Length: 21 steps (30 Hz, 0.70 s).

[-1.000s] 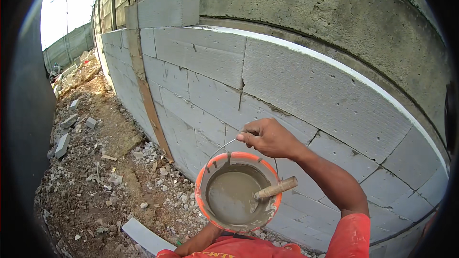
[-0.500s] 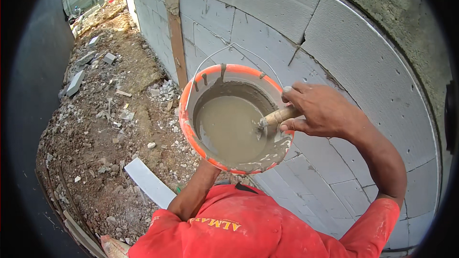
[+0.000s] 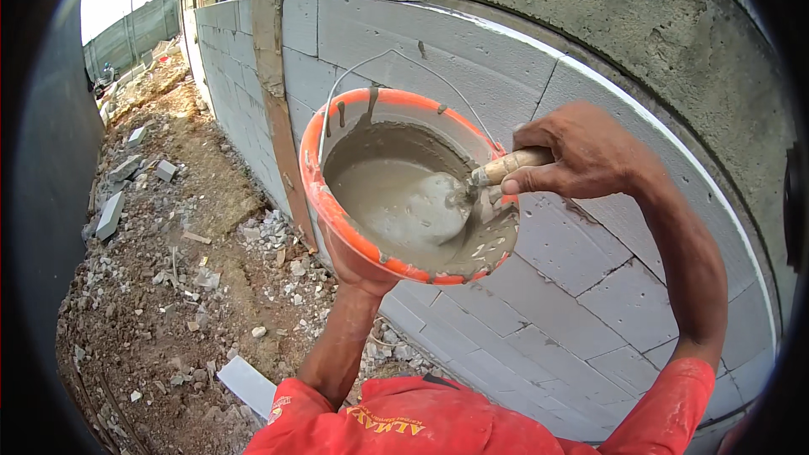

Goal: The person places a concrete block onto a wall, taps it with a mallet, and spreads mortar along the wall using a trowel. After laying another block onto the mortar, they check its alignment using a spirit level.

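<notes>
One orange-rimmed bucket (image 3: 352, 234), one upright wire bail (image 3: 393, 51), one wooden-handled trowel (image 3: 490, 173), two hands. Right hand (image 3: 586, 152) curled closed round the trowel handle; blade coated, lying in grey mortar (image 3: 371, 202). Left hand (image 3: 358, 268) supports the bucket from below, near-left side; fingers hidden, spread cannot be told. Bucket held before the block wall (image 3: 581, 244), tilted, mouth unobstructed at left; rubble ground (image 3: 160, 312) leaves open room leftward.

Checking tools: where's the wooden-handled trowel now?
Head view, right of centre: the trowel dips into grey mortar inside the round orange-rimmed bucket, its handle in the right hand.
</notes>
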Motion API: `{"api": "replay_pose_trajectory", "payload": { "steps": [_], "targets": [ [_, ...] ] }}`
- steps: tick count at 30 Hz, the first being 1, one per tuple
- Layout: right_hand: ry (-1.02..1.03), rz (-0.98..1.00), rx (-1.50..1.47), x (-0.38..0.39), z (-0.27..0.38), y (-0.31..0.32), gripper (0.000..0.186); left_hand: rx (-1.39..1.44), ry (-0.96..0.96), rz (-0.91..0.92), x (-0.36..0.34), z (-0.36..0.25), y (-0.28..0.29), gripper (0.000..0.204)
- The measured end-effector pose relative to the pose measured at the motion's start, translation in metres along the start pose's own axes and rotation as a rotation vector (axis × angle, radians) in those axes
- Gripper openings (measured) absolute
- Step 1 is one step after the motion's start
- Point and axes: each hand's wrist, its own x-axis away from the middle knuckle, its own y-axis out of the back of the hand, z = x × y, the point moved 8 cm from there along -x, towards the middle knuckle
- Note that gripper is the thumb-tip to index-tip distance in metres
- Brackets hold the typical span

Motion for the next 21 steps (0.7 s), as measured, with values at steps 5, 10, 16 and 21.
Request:
{"api": "replay_pose_trajectory", "payload": {
  "steps": [5,10,16,21],
  "targets": [
    [-0.155,-0.093,-0.116,-0.020,-0.050,0.043,0.067,-0.016,0.048,0.143,-0.051,-0.019,-0.036,0.085],
    [-0.200,-0.235,-0.317,-0.030,-0.102,0.074,0.062,-0.024,-0.061,0.123,-0.103,-0.040,-0.060,0.066],
    [-0.253,-0.279,-0.430,-0.051,-0.148,0.110,0.065,-0.112,-0.039,0.254,-0.148,-0.061,-0.100,0.068],
    [-0.270,-0.327,-0.446,-0.070,-0.184,0.130,0.067,-0.153,-0.149,0.103,-0.172,-0.088,-0.111,0.068]
  ]
}}
